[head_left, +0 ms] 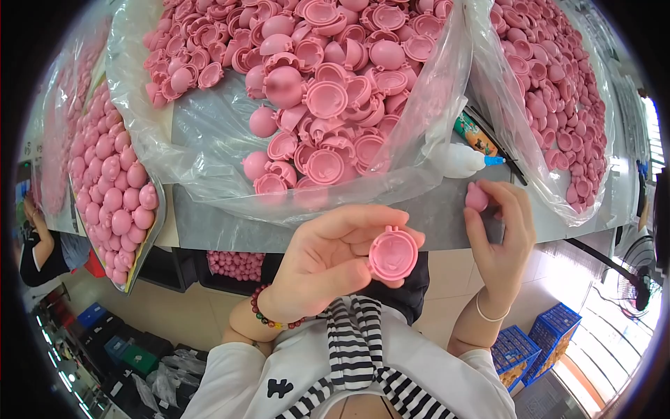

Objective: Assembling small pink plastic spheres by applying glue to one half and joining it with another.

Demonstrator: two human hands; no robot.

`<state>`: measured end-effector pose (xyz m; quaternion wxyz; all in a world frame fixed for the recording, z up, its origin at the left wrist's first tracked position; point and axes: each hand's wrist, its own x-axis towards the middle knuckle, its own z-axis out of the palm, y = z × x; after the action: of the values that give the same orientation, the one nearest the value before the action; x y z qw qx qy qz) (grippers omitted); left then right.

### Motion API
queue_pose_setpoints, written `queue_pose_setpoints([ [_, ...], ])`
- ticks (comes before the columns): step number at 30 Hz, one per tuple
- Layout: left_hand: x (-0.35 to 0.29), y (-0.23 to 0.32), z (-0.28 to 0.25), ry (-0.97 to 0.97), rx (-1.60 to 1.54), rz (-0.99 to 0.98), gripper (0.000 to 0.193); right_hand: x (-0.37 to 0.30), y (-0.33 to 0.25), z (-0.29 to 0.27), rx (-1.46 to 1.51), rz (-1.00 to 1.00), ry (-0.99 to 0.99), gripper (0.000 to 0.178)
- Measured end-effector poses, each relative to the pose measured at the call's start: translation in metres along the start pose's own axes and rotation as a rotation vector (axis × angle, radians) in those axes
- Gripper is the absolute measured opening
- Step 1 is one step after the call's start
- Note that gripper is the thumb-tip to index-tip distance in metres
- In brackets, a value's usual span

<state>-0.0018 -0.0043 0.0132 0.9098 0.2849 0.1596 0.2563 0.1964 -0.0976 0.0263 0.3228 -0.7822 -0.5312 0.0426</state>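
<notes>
My left hand (314,255) is closed on a pink round half shell (393,255), its hollow side facing up and a small tab at its top rim. Thumb and fingers grip the shell at its edges, just in front of the table. Farther right, over the grey tabletop, my right hand (508,230) pinches a small pink rounded piece (477,197) between thumb and fingers. Beyond both hands lies a heap of pink half shells (326,99) on clear plastic sheeting (335,197). A white squeeze bottle (457,160) with a blue tip lies just beyond my right hand.
Another bag of pink shells (551,105) spreads along the right. At left, a tray of closed pink balls (115,188) overhangs the table edge. A green patterned tube (476,134) and a black thin tool (513,162) lie by the bottle. Blue crates (551,342) stand on the floor.
</notes>
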Motion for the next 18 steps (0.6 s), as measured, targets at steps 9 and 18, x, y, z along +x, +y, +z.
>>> queue_pose_setpoints([
  [9, -0.001, -0.008, 0.002, -0.105, 0.446, 0.21, 0.045, -0.011, -0.034, 0.004, 0.506, -0.254, 0.087, 0.031],
  [18, 0.004, -0.013, 0.001, -0.021, 0.797, 0.456, 0.037, -0.016, -0.033, 0.024, 0.615, -0.256, 0.007, 0.028],
])
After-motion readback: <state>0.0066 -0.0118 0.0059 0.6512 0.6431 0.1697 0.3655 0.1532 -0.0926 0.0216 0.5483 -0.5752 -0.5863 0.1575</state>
